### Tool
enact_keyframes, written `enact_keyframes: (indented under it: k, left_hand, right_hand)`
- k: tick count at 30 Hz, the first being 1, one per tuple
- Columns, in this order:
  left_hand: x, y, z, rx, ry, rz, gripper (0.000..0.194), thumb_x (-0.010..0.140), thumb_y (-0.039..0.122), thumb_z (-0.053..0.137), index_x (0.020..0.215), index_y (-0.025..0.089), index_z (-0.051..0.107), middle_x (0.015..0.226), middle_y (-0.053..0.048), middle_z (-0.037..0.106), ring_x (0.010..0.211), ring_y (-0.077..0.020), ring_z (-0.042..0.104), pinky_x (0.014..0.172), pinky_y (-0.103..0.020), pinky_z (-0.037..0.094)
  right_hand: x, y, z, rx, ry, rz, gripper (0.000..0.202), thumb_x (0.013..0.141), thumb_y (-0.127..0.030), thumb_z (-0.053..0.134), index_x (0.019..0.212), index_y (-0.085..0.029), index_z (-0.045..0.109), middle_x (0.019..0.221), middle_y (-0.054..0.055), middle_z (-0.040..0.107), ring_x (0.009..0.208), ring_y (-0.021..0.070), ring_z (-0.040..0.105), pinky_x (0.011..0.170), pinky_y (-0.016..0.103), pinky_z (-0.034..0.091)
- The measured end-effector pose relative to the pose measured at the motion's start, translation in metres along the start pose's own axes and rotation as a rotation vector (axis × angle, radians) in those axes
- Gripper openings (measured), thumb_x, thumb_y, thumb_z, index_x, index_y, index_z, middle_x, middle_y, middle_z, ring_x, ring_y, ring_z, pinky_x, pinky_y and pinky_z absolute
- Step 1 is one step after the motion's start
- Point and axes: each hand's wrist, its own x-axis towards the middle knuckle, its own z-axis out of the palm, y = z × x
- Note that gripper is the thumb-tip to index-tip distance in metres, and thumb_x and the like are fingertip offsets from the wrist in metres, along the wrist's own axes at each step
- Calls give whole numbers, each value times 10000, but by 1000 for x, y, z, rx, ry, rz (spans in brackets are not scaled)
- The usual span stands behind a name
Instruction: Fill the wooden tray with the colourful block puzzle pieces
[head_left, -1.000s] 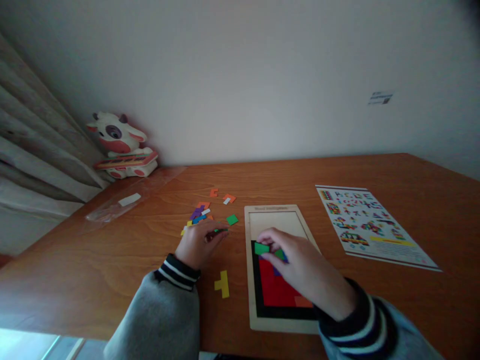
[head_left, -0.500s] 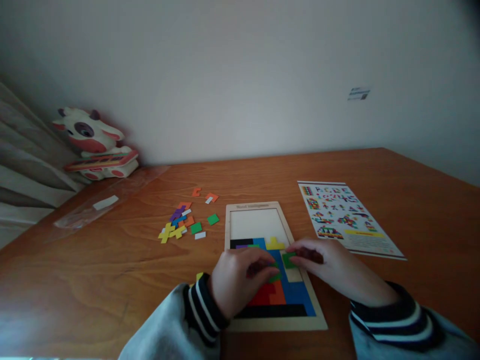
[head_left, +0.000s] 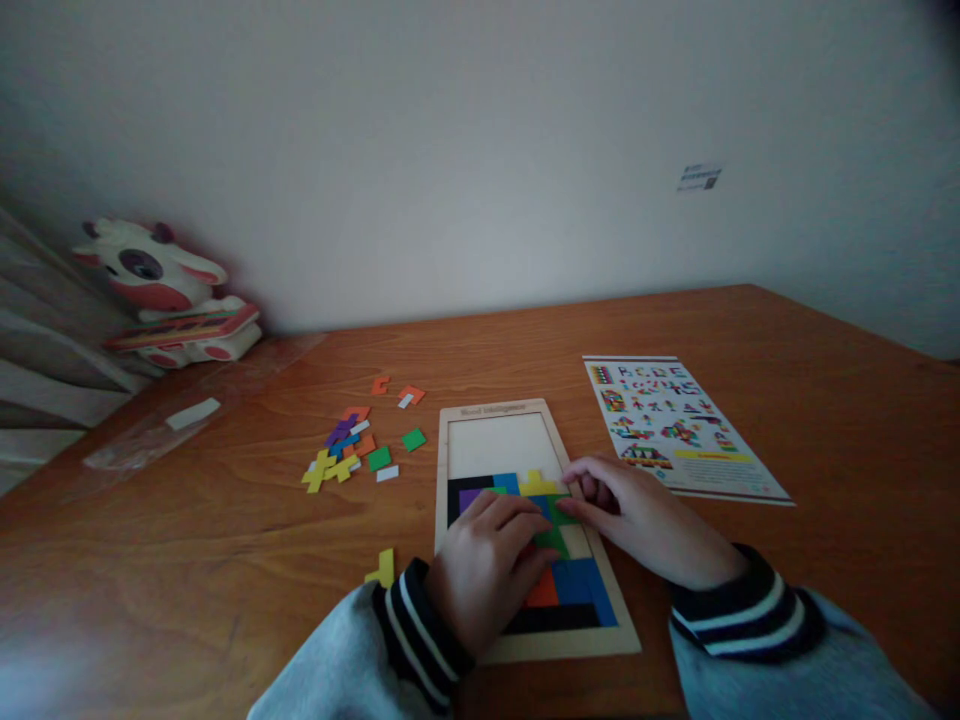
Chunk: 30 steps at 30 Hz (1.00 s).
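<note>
A wooden puzzle board (head_left: 559,645) lies on the table, its lower part filled with flat coloured pieces. Over its left middle rests my left hand (head_left: 491,560), fingers spread, the tips touching the board's pieces by a green area. My right hand (head_left: 626,510) comes over the right rim, thumb and forefinger at a green puzzle piece (head_left: 562,512). Whether the green area is one piece or two, I cannot tell. Just above it sits a yellow piece (head_left: 535,484). Blue pieces (head_left: 577,583) and a black strip (head_left: 551,618) fill the bottom. Some pieces are hidden under my left hand.
Loose coloured pieces (head_left: 343,443) lie in a heap left of the board, and a yellow piece (head_left: 385,567) is by my left sleeve. A printed pattern sheet (head_left: 686,430) lies to the right. At the back left are a cow toy (head_left: 176,290) and clear plastic wrapping (head_left: 135,440).
My left hand has flattened from a pinch and spread its fingers over the board. The right thumb and forefinger have moved apart, the green piece now further left. The view has shifted slightly.
</note>
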Motion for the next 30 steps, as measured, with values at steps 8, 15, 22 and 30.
enact_keyframes:
  k: [8, 15, 22, 30]
  left_hand:
    - [-4, 9, -3, 119, -107, 237, 196, 957, 338, 554, 996, 203, 691, 1106, -11, 729, 920, -191, 625, 798, -336, 509]
    - [-2, 11, -5, 192, -203, 270, 335, 973, 431, 502, 1167, 191, 632, 1237, -45, 675, 1020, -230, 593, 834, -391, 479]
    - [-3, 10, -3, 183, -190, 241, 289, 973, 380, 513, 1135, 180, 645, 1231, -24, 679, 1036, -234, 585, 853, -398, 474]
    - [-5, 10, -2, 180, -192, 258, 320, 961, 372, 529, 1185, 166, 627, 1200, -36, 686, 1027, -236, 592, 843, -394, 498]
  right_hand:
    - [-4, 4, -4, 10, -35, 6, 146, 886, -316, 622, 988, -218, 586, 748, -16, 564, 680, 158, 540, 646, 289, 436]
    - [-3, 4, -2, -10, -24, 16, 176, 860, -299, 635, 1009, -217, 591, 724, -21, 554, 673, 159, 532, 644, 290, 434]
    - [-1, -1, -4, -16, -30, -17, 136, 880, -324, 620, 954, -221, 670, 743, 0, 586, 659, 155, 542, 635, 287, 441]
    - [-2, 2, -5, -5, -51, -15, 134, 881, -336, 627, 917, -225, 693, 778, 6, 598, 706, 158, 566, 659, 285, 454]
